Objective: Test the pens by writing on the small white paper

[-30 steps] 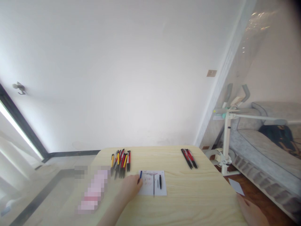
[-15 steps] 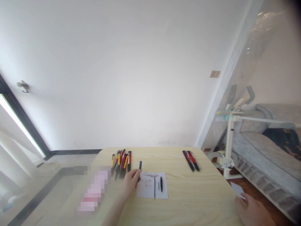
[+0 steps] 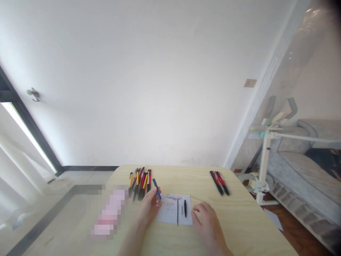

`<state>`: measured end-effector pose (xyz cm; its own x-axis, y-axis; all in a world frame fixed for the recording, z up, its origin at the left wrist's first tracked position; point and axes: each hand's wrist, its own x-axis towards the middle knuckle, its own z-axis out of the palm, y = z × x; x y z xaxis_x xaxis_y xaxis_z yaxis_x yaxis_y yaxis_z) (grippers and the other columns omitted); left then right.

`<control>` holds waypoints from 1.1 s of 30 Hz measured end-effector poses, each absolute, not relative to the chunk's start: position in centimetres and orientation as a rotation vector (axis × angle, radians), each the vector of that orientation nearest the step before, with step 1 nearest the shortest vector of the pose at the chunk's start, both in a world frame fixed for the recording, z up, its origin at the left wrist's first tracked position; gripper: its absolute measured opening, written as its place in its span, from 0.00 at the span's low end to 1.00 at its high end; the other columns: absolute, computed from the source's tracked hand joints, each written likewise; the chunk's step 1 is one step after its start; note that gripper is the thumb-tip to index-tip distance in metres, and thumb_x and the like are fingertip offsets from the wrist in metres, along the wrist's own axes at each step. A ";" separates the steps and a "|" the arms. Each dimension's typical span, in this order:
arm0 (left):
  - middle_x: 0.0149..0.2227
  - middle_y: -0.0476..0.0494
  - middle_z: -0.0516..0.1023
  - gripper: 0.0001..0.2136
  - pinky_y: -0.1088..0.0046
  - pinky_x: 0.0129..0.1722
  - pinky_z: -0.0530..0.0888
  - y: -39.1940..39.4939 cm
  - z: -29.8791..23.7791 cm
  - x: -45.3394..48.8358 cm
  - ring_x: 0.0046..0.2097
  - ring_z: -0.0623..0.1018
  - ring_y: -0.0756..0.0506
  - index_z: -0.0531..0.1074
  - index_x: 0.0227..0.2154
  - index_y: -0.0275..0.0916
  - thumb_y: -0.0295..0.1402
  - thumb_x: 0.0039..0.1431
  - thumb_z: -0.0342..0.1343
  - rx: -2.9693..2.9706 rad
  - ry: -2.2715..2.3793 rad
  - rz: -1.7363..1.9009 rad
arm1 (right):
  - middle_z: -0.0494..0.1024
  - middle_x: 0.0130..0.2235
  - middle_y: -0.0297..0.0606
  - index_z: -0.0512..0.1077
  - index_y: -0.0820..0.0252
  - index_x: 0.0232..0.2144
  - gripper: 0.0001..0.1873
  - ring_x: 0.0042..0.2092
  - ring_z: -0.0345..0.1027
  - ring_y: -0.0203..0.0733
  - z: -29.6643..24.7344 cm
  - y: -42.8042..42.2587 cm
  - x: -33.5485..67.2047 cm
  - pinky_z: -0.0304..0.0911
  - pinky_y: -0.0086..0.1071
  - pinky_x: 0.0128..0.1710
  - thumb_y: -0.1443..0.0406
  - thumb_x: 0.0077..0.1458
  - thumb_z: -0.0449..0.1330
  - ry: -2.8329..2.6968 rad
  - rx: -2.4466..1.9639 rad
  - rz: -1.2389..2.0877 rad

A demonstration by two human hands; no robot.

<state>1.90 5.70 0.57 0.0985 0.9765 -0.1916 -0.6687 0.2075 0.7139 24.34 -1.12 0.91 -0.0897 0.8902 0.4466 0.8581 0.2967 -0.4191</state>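
Note:
My left hand (image 3: 149,206) is closed around a blue pen (image 3: 156,189), which tilts with its top to the left. Beneath and beside that hand lies a white sheet of paper (image 3: 167,215) with faint reddish and dark scribbles. On the sheet's right half rest a thin dark stick (image 3: 177,213), a small grey piece (image 3: 182,210) and a black pen part (image 3: 185,208). My right hand (image 3: 207,222) hovers by the sheet's right edge, fingers loosely bent and thumb apart, with nothing visible between them.
Several red, yellow and black pens (image 3: 140,183) lie bunched at the table's far left. A smaller group of red and black pens (image 3: 220,183) lies at the far right. A white paper (image 3: 274,218) shows beyond the right edge of the wooden table (image 3: 247,227). Exercise equipment (image 3: 265,160) stands farther right.
My right hand has let go of the white paper at the right and come in beside the sheet. The blue pen in my left hand has tipped from upright to slanted.

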 end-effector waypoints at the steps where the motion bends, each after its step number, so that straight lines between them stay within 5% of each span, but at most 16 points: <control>1: 0.25 0.50 0.71 0.12 0.82 0.15 0.60 5.7 0.4 1.8 0.17 0.63 0.59 0.71 0.30 0.32 0.36 0.46 0.61 0.491 0.715 1.301 | 0.71 0.30 0.37 0.69 0.57 0.28 0.04 0.35 0.64 0.42 1.3 -0.9 23.3 0.58 0.34 0.36 0.67 0.52 0.54 -1.964 -1.540 0.094; 33: 0.22 0.50 0.73 0.08 0.81 0.18 0.66 5.7 -0.6 1.2 0.18 0.67 0.57 0.71 0.32 0.33 0.32 0.51 0.58 0.293 0.565 1.290 | 0.73 0.28 0.36 0.71 0.55 0.22 0.04 0.35 0.65 0.43 2.0 2.1 15.5 0.55 0.32 0.36 0.66 0.47 0.59 -2.085 -1.626 0.022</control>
